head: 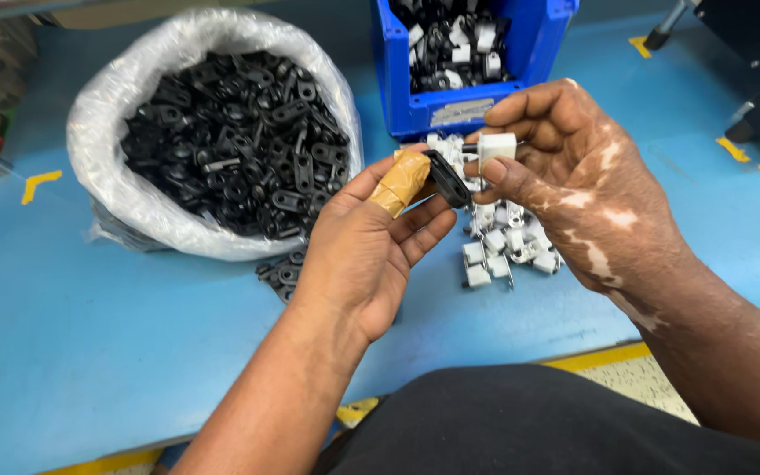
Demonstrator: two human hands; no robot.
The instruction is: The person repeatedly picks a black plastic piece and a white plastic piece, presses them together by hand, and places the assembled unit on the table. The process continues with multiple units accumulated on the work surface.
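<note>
I am mating two parts above the blue table [90, 352]. My left hand [371, 255] pinches a black clip [447, 179]; my right hand [573, 176] grips a white block [496, 146]. Next move, in my judgement: align and press together. The joint between them is hidden by fingers.

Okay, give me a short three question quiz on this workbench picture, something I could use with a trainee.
1. True or false: the left hand holds a black plastic part.
2. What does the right hand pinch: A a white block, B a screwdriver, C a coin?
3. Fill in: the loose white parts lie on the blue table in front of the blue ____.

Key: 1 true; 2 A; 3 bin.
</note>
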